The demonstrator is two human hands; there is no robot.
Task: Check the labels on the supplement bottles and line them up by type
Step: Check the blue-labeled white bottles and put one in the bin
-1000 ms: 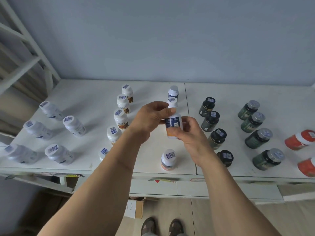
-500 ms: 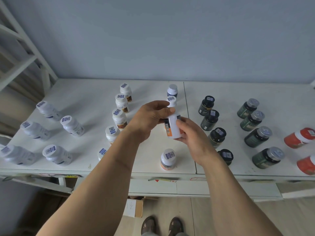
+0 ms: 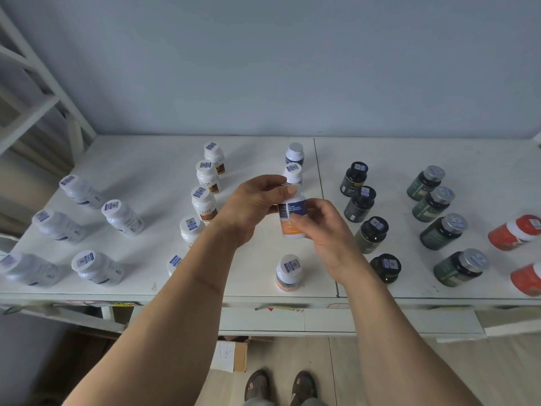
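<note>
Both hands hold one white bottle with a blue and orange label (image 3: 292, 215) upright above the white table (image 3: 140, 159). My left hand (image 3: 251, 206) grips its cap and upper part; my right hand (image 3: 325, 227) holds its lower side with fingers on the label. Behind it stand two like bottles (image 3: 294, 159), and another (image 3: 289, 272) stands near the front edge. A column of white bottles with brown labels (image 3: 205, 183) runs to the left, partly hidden by my left arm.
Several white bottles (image 3: 123, 216) stand at the far left. Right of centre run a column of black-capped dark bottles (image 3: 360, 202) and a column of grey-capped green bottles (image 3: 433, 202). Two red bottles (image 3: 515, 232) lie at the right edge. A white ladder frame (image 3: 38, 92) rises at the left.
The held bottle has been turned between my hands: its label side swung away and back, and now shows a blue band with white text above the orange part.
</note>
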